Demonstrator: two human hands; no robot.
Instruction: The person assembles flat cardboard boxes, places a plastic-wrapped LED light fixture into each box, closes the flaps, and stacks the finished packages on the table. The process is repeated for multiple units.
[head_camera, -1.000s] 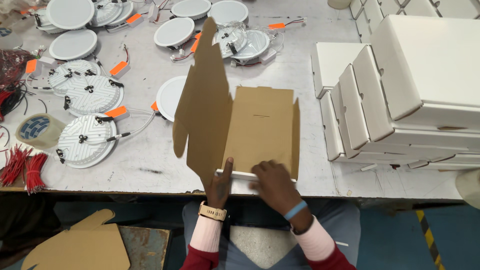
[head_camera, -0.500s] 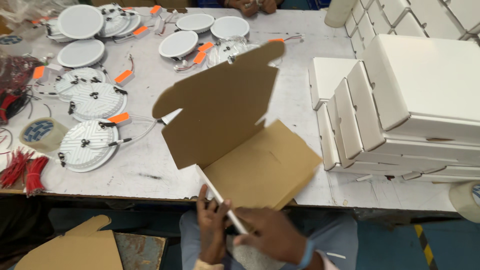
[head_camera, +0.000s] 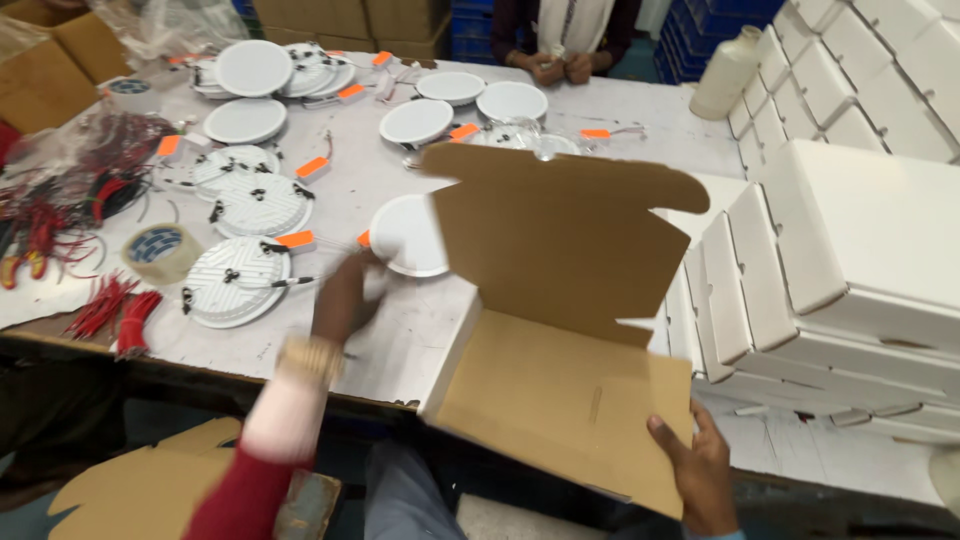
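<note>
left hand (head_camera: 345, 297) now off box (head_camera: 560, 400)

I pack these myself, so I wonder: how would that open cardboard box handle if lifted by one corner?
Probably light: the right hand alone holds the open cardboard box by its front corner. It seems fairly stiff, its panels staying flat. The raised lid would likely swing on its fold when tilted.

Folded box (head_camera: 560, 330): plain brown cardboard, at centre frame.
Round panel lights (head_camera: 410, 235): white discs with orange tags, upper left.
Stacked cartons (head_camera: 850, 260): white, at right.
Wire bundles (head_camera: 110, 310): red, left edge.
Left sleeve (head_camera: 265, 450): pink cuff over dark red.
</note>
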